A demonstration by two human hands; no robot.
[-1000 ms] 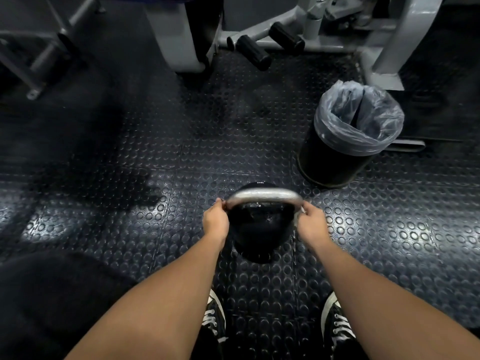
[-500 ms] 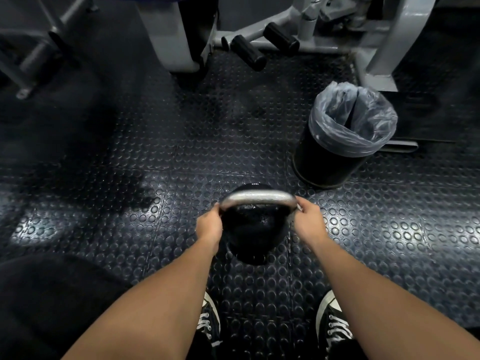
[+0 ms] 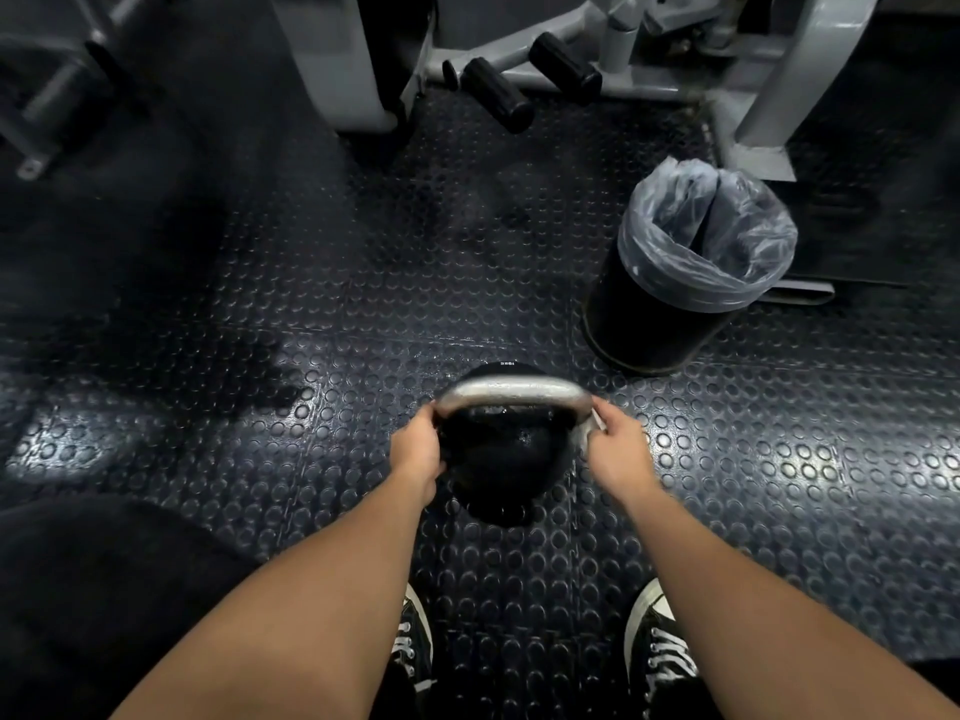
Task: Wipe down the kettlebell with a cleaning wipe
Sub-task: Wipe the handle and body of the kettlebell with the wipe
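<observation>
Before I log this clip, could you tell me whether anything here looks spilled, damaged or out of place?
Nothing stands out. The kettlebell sits on the studded floor, the left hand gripping one end of its handle and the right hand pressing a wipe at the other. The lined bin stands upright.

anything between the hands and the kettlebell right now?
Only the wipe. The left hand grips the left end of the kettlebell handle bare. The right hand holds a pale cleaning wipe against the handle's right end. Nothing else stands between them.
</observation>
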